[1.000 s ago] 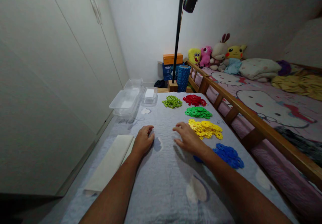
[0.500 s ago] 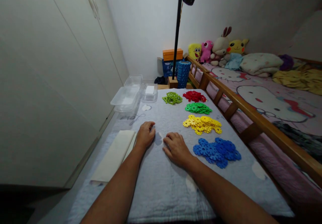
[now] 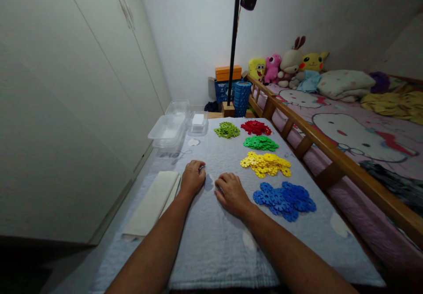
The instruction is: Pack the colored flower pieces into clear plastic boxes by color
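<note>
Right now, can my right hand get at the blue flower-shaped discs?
Probably yes: your right hand looks empty and rests on the cloth just left of the blue flower-shaped discs, with nothing visible blocking the way.

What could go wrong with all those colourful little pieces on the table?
The yellow pieces and blue pieces lie close together, so a sweep of the right hand might mix them. The green pieces are near the bed side, so some might slip off. And if an arm tugs the cloth, the loose piles could slide.
</note>
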Demonstrator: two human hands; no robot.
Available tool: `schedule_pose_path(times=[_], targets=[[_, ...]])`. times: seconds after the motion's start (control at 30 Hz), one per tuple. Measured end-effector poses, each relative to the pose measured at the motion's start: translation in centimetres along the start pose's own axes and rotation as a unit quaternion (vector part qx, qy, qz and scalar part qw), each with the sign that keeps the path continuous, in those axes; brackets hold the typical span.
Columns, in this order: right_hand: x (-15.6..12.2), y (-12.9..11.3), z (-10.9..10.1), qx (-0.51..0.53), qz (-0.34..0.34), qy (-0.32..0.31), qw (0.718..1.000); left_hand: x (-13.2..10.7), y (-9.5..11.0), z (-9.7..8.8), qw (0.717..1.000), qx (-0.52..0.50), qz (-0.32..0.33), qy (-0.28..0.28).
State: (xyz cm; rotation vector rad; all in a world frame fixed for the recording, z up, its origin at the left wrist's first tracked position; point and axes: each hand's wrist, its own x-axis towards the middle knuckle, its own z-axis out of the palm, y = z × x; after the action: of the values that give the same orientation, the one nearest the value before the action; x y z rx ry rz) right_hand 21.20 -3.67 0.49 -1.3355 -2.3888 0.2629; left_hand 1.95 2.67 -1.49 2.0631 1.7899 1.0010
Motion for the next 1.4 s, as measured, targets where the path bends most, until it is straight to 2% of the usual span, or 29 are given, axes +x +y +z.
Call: schedule_pose_path(times=[0.23, 0.37, 0.53, 0.6, 0.7, 0.8, 0.9, 1.0, 1.13, 1.27, 1.4], targets=[[0.0, 0.0, 0.0, 0.008, -0.006, 0.008, 1.000, -0.5, 1.1, 0.0, 0.996, 0.089, 0.018, -0.027], [0.0, 0.1, 0.1, 0.009, -0.007, 0.011, 1.000, -0.4, 2.3, -0.1, 0.988, 0.147, -0.016, -0.053], [0.0, 0.1, 0.1, 0.008, -0.006, 0.011, 1.000, 1.1, 4.2, -2.0, 0.971, 0.163, -0.033, -0.171], [0.0, 0.1, 0.1, 0.008, -0.007, 0.014, 1.000, 2.2, 4.7, -3.6, 0.978, 0.152, -0.031, -0.143], [0.0, 0.2, 0.2, 0.009, -0.010, 0.023, 1.000, 4.1, 4.7, -6.6, 0.982, 0.180, -0.009, -0.052], [-0.1, 0.3, 0.3, 0.010, -0.012, 0.026, 1.000, 5.9, 3.4, -9.6, 0.968, 0.247, -0.020, 0.034], [-0.1, 0.4, 0.4, 0.013, -0.015, 0.028, 0.999, 7.2, 1.1, -11.5, 0.954, 0.285, -0.029, 0.091], [-0.1, 0.4, 0.4, 0.016, -0.013, 0.030, 0.999, 7.9, -1.2, -12.2, 0.948, 0.296, -0.027, 0.109], [-0.2, 0.3, 0.3, 0.019, -0.012, 0.031, 0.999, 8.6, -3.3, -12.1, 0.951, 0.291, 0.016, 0.102], [-0.1, 0.2, 0.3, 0.018, -0.009, 0.030, 0.999, 8.8, -4.3, -12.0, 0.945, 0.300, 0.063, 0.113], [-0.1, 0.2, 0.4, 0.019, -0.010, 0.030, 0.999, 8.8, -4.6, -12.5, 0.926, 0.348, 0.113, 0.095]])
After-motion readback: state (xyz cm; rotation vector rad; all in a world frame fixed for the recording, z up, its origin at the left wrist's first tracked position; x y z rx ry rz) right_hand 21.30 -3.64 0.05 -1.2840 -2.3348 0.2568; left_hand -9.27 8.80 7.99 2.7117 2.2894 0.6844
